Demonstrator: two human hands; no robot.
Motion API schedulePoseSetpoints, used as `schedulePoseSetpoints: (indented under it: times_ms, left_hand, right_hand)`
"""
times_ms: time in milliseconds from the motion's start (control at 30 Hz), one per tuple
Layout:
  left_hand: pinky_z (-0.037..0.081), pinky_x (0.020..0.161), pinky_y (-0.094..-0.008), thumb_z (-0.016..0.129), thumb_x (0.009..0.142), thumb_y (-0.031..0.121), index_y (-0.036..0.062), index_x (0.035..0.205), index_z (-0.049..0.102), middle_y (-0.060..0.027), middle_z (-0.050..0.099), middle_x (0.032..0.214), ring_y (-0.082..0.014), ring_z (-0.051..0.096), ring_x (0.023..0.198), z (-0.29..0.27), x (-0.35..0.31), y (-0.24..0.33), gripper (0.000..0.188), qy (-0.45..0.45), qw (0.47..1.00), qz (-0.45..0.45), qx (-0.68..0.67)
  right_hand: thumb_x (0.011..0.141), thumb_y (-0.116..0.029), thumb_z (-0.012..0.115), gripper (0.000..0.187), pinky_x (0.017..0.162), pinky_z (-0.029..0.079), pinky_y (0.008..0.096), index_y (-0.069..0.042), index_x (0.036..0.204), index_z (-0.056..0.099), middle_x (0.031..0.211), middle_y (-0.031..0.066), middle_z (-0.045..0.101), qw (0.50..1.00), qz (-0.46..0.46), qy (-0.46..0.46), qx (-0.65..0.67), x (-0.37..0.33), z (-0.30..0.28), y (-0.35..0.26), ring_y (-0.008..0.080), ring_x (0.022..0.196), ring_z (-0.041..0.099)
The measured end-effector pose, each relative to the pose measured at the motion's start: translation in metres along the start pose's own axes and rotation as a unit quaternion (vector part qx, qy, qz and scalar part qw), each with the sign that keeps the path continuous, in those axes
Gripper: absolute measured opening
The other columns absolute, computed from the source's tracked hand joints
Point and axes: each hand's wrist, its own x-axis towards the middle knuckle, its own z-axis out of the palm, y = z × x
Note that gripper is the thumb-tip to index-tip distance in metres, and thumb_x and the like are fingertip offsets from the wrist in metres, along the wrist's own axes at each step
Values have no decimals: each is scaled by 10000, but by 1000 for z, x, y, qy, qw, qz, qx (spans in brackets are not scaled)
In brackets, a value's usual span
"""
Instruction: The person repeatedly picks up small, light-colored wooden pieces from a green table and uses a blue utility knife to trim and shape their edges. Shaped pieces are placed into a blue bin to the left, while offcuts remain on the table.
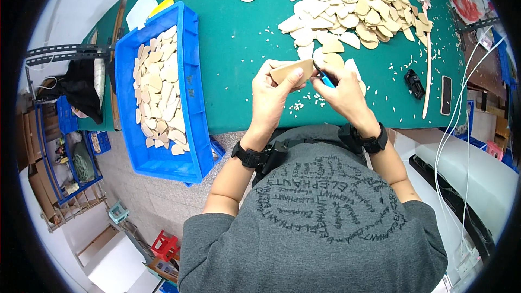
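Observation:
My left hand (269,93) is closed on a flat beige pad (291,71) with a rounded edge, thumb on its face and fingers behind. In my right hand (346,93) are small blue-handled scissors (328,80). Their dark blades meet the pad's right end; whether they are closed on it cannot be made out. Both hands are over the near edge of the green-covered table (233,76). Just beyond them spreads a large heap of similar beige pads (347,11). Small pale trimmings (297,107) lie under and around my hands.
At the left, a blue plastic crate (196,92) holds many more beige pads. A black object (414,84), a phone (446,95) and a long pale stick (427,76) with a fluffy head lie at the right. White cables (455,109) hang beside the table.

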Motion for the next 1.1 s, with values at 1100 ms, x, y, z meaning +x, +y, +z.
schedulePoseSetpoints:
  times_ms: [1100]
  left_hand:
    - [470, 876, -386, 683, 782, 184, 77, 1129, 620, -129, 572, 1138, -304, 553, 1022, 34, 151, -155, 369, -99, 803, 276, 519]
  right_hand:
    - [784, -177, 676, 239, 700, 495, 286, 5, 938, 653, 812, 119, 677, 994, 105, 12, -13, -42, -41, 40, 170, 748, 648]
